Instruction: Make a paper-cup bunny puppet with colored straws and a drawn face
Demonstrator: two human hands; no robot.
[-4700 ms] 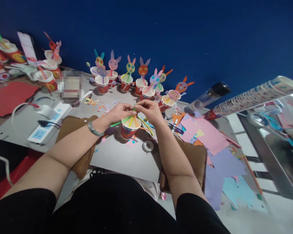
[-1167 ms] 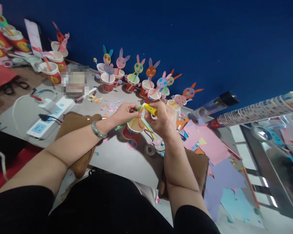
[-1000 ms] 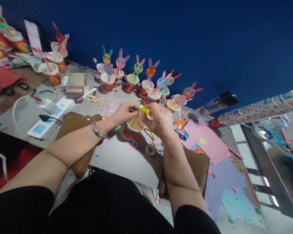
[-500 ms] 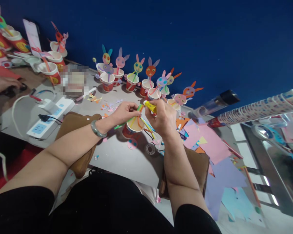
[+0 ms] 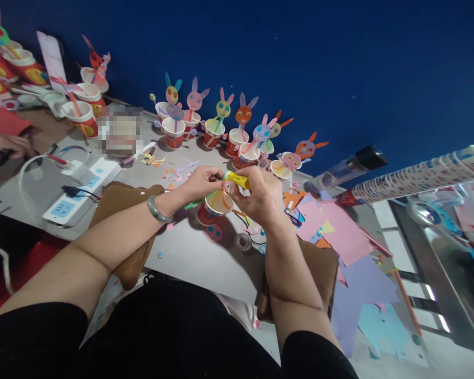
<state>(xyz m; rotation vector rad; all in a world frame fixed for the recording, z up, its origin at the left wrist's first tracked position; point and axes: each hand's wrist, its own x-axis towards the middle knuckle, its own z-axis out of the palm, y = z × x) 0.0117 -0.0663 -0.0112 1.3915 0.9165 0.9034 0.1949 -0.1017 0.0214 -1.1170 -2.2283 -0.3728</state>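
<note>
My left hand [image 5: 205,184], with a bangle on its wrist, is closed in a pinch on a thin paper strip above a paper cup [image 5: 209,216]. In my right hand [image 5: 260,195] is a yellow glue stick [image 5: 239,180], its tip at my left fingertips and seemingly against the strip. My fingers hide most of the strip. Coloured strips lean inside the red and white cup, and a green one [image 5: 193,204] sticks out at its left. In front of the cup lies a pink paper disc [image 5: 214,232] with blue eyes, partly in shadow. A tape roll [image 5: 243,241] rests to its right.
Several cups with paper rabbit heads [image 5: 244,115] line the blue wall. Left are a power strip [image 5: 82,189] and another person's hand [image 5: 3,147] near dark-handled scissors. At right lie coloured paper sheets [image 5: 347,231] and a long stack of cups [image 5: 414,179]. Brown cushions [image 5: 122,210] lie under my forearms.
My right hand has moved left, bringing the glue stick's tip to my left fingertips. The left hand has barely moved. The other person's hand has shifted slightly.
</note>
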